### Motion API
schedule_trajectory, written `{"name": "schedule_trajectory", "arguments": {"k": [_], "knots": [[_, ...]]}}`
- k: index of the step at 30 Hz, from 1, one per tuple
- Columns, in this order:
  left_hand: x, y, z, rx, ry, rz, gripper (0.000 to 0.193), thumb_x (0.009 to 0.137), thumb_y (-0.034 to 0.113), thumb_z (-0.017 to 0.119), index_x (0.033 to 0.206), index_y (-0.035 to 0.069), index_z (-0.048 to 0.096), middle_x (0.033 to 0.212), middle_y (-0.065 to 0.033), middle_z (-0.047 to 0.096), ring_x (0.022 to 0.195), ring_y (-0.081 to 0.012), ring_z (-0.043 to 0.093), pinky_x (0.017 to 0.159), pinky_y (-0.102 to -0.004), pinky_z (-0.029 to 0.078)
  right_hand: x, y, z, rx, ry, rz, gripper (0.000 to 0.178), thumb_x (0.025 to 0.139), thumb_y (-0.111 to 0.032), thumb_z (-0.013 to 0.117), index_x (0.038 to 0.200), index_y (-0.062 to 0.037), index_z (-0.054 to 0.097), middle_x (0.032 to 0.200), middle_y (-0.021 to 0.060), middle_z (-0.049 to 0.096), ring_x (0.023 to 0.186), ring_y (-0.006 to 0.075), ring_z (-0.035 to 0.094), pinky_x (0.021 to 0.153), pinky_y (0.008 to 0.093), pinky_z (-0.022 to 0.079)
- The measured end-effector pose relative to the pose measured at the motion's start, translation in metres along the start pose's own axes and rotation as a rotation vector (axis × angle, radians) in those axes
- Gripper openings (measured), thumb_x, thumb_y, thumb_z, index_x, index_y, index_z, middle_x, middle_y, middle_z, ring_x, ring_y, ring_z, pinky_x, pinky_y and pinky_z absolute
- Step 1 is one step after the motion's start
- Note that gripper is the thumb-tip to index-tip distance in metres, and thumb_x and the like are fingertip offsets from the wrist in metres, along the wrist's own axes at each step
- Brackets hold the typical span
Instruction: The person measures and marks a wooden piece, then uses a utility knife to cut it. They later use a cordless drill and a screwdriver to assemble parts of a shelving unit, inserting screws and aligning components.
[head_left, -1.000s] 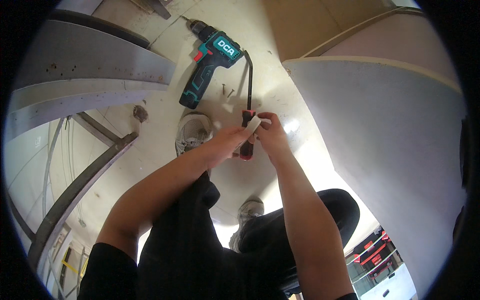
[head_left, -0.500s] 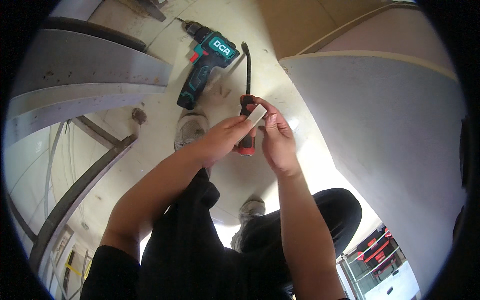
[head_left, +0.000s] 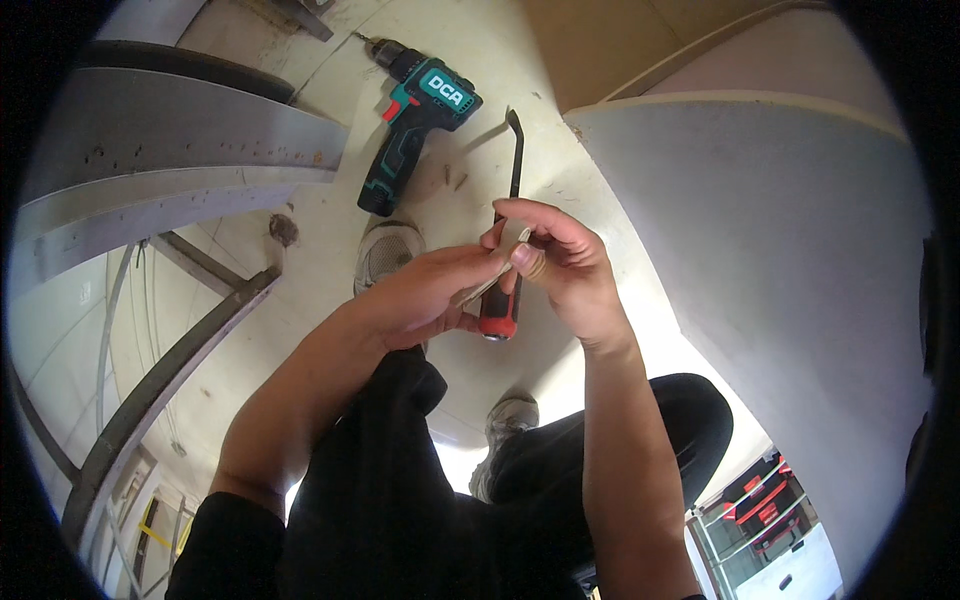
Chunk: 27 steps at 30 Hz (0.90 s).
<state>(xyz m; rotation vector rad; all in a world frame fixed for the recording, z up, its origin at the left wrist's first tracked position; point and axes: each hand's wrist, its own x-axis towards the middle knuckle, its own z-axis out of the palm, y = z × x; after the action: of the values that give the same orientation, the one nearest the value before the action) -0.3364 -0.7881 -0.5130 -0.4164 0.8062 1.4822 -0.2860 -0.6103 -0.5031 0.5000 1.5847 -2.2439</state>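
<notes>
A thin pale strip [head_left: 483, 287] is held between both hands, turned nearly edge-on. My left hand [head_left: 425, 290] is closed, its thumb along the strip and its fingers round the pry bar behind it. The pry bar [head_left: 498, 314] has a red and black handle, and its dark shaft points away from me to a bent, flattened tip. Thumb and forefinger of my right hand [head_left: 580, 275] pinch the strip's far end. Fingers and strip hide part of the handle. Beyond my hands a green and black cordless drill [head_left: 425, 120] lies on the floor, a bit fitted.
A large grey panel [head_left: 760, 230] with a pale edge rises at the right. Grey metal beams [head_left: 200, 130] and a dark curved bar [head_left: 165, 395] stand at the left. My shoes [head_left: 388, 252] rest on the pale floor [head_left: 470, 375], with small debris near the drill.
The strip has turned from showing its flat face to nearly edge-on. My right hand has closed on its far end, and the pry bar has shifted slightly toward me and tilted right.
</notes>
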Motion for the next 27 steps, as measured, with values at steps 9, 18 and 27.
{"name": "schedule_trajectory", "arguments": {"k": [9,18,27], "knots": [[-0.003,-0.006,-0.008,-0.070,-0.068,0.010,0.035,0.103,0.035,0.043,0.115,0.006,0.056,0.106,-0.0064,0.062,0.094,-0.0185,0.065,0.083,-0.0404,0.057,0.002,0.002,0.006,0.071,0.076,-0.094,0.024,0.090,0.003,0.061,0.114,-0.0009,0.066,0.093,0.0084,0.069,0.085,0.0144,0.065,0.078,0.0265,0.053],[-0.006,-0.001,-0.004,-0.103,-0.023,-0.017,0.036,0.102,0.037,0.045,0.118,0.007,0.056,0.103,-0.0046,0.063,0.091,-0.0156,0.061,0.080,-0.0368,0.053,0.012,-0.001,-0.001,-0.033,0.171,-0.106,0.023,0.096,-0.018,0.061,0.105,0.0021,0.068,0.090,0.0116,0.069,0.079,0.0167,0.065,0.072,0.0279,0.054],[-0.004,0.004,-0.003,-0.049,0.009,-0.009,0.034,0.100,0.038,0.051,0.113,0.008,0.060,0.100,-0.0025,0.062,0.088,-0.0130,0.059,0.077,-0.0329,0.052,0.016,0.003,0.001,-0.027,0.139,-0.107,0.022,0.096,-0.015,0.060,0.108,0.0028,0.066,0.092,0.0117,0.070,0.082,0.0154,0.065,0.080,0.0285,0.053]]}}
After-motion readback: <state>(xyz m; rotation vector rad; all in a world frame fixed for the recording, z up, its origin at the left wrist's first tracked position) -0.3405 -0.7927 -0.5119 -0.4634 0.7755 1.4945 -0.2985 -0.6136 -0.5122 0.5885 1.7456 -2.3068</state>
